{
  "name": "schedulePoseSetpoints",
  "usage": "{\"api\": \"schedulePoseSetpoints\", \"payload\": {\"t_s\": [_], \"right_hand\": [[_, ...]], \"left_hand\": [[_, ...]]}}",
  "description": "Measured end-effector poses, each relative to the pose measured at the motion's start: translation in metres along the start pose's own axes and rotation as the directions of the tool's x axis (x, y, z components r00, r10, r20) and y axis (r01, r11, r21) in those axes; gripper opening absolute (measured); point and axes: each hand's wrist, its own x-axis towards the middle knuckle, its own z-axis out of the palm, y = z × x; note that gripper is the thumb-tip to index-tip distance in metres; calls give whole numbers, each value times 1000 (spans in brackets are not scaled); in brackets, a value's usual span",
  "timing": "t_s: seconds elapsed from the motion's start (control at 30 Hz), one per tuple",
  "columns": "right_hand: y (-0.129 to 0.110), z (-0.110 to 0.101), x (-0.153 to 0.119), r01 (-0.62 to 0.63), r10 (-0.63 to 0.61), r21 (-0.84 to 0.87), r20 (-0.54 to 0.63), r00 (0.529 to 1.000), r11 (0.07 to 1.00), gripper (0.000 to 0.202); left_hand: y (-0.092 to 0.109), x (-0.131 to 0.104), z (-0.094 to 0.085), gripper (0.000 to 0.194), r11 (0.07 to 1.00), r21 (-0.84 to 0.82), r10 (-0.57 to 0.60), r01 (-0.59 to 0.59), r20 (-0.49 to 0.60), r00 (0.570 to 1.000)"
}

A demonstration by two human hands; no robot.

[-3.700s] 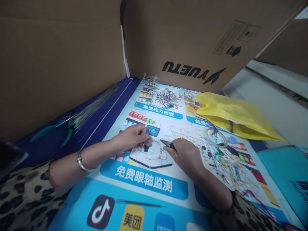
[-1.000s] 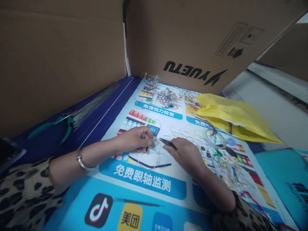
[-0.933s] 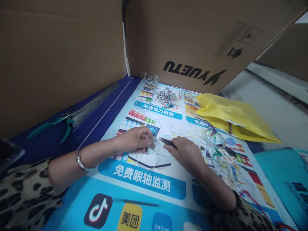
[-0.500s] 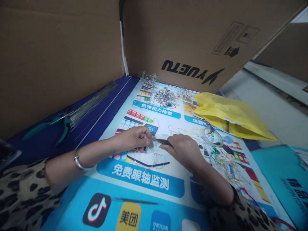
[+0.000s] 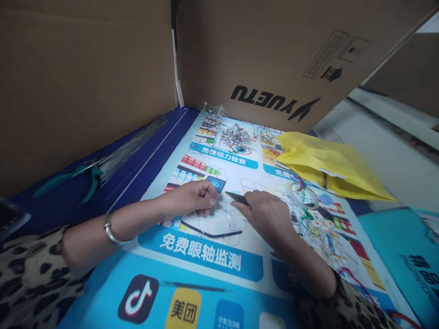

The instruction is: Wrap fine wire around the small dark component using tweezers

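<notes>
My left hand (image 5: 200, 196) is closed in a pinch on a thin wire (image 5: 222, 214), which curves in loops below and to the right of the fingers. In my right hand (image 5: 267, 210) is a pair of dark, pointed tweezers (image 5: 238, 198); the fingers are wrapped round it. Its tip points left toward my left hand, with a small gap between them. Both hands are over the middle of a printed poster (image 5: 202, 283). The wire's end inside the left fingers is hidden.
Teal-handled pliers (image 5: 91, 185) and a bundle of straight wires (image 5: 132, 146) lie at the left. Tangled wires (image 5: 236, 135) are at the back. A tape roll (image 5: 303, 195), a yellow bag (image 5: 329, 160) and a turquoise bag (image 5: 394, 242) are on the right. Cardboard walls (image 5: 85, 68) stand behind.
The tweezers' tip has drawn back to the right, away from the left fingers. My left hand has barely moved and keeps its pinch.
</notes>
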Motion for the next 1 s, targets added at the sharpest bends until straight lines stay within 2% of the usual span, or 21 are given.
{"api": "schedulePoseSetpoints", "payload": {"t_s": [0.37, 0.7, 0.83, 1.0], "right_hand": [[-1, 3, -3, 20, -20, 1, -82, 996, 1000, 38], [-3, -4, -5, 51, -60, -58, -155, 986, 997, 34], [-5, -10, -8, 45, -47, -13, -133, 990, 999, 33], [-6, -13, -11, 44, -37, 58, -112, 993, 997, 37]], "left_hand": [[-5, 1, 0, 10, 1000, -8, -8, 8, 36, 999], [-12, 4, 6, 13, 1000, -27, -7, 5, -93, 996], [-12, 5, 7, 12, 1000, -13, -8, 7, -136, 991], [-11, 5, 7, 11, 1000, -9, 9, -11, -140, 990]]}}
